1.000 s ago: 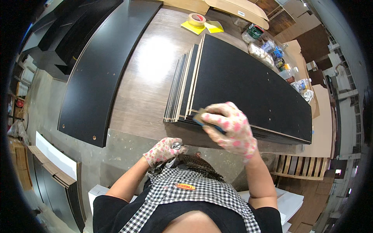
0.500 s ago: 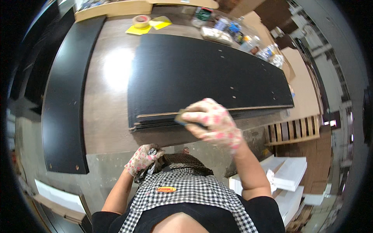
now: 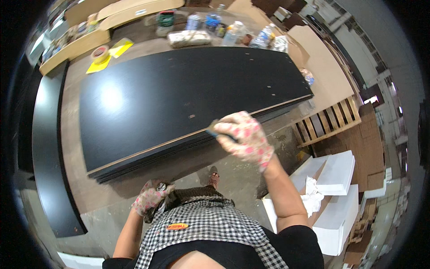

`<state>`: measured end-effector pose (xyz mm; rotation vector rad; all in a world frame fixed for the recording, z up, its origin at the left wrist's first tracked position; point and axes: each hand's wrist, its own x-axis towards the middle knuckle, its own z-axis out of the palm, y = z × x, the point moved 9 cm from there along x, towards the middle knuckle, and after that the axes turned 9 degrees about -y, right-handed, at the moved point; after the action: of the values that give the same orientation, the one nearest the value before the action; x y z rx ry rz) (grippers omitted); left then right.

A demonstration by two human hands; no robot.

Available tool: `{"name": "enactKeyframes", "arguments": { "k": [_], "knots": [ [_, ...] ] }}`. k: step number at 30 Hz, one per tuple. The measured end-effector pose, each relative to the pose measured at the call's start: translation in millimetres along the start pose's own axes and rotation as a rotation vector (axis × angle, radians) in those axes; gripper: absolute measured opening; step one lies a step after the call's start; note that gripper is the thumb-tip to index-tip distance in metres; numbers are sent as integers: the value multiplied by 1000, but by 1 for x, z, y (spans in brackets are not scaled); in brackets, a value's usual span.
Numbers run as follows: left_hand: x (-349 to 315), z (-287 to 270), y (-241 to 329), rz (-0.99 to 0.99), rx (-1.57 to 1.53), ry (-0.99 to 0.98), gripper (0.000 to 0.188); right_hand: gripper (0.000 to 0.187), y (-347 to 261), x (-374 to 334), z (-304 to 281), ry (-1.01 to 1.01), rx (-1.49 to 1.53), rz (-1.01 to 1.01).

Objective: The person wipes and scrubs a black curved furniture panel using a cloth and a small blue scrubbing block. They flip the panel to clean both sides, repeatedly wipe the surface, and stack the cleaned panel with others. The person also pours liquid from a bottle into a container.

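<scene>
A stack of flat black boards [image 3: 179,89] lies on the table in front of me, its near edge showing a thin bare tan line. My right hand [image 3: 246,140], in a white glove with pink spots, is closed on a small tan-and-dark pad [image 3: 212,127] at that edge, near its middle. Whether the pad touches the wood is hard to tell. Low by my waist, my left hand [image 3: 151,197], gloved alike, is closed around a dark crumpled cloth [image 3: 154,211] beside the checked apron [image 3: 201,222].
A long black panel [image 3: 47,148] stands along the left. Tape [image 3: 100,54] rests on yellow sheets at the back left. Bottles [image 3: 212,21], a jar [image 3: 165,22] and a wrapped white bundle [image 3: 189,38] line the far side. White boxes [image 3: 338,215] and a slatted wooden pallet [image 3: 329,122] are at right.
The view has turned, so the board stack appears farther left and tilted. My right hand has moved rightward along the near edge with the pad. The left hand stays by my waist.
</scene>
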<state>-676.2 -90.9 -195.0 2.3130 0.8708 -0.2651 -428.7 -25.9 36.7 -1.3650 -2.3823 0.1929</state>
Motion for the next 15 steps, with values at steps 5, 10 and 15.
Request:
{"name": "enactKeyframes", "arguments": {
  "k": [5,10,15],
  "knots": [
    [82,-3,47,38,139,65,54,18,114,-60,-54,69,-46,129],
    [184,1,114,-172,-41,-139,40,18,276,-135,-133,144,-140,295],
    [246,-38,188,-329,-690,-107,47,17,382,-181,-183,139,-90,414]
  ]
}}
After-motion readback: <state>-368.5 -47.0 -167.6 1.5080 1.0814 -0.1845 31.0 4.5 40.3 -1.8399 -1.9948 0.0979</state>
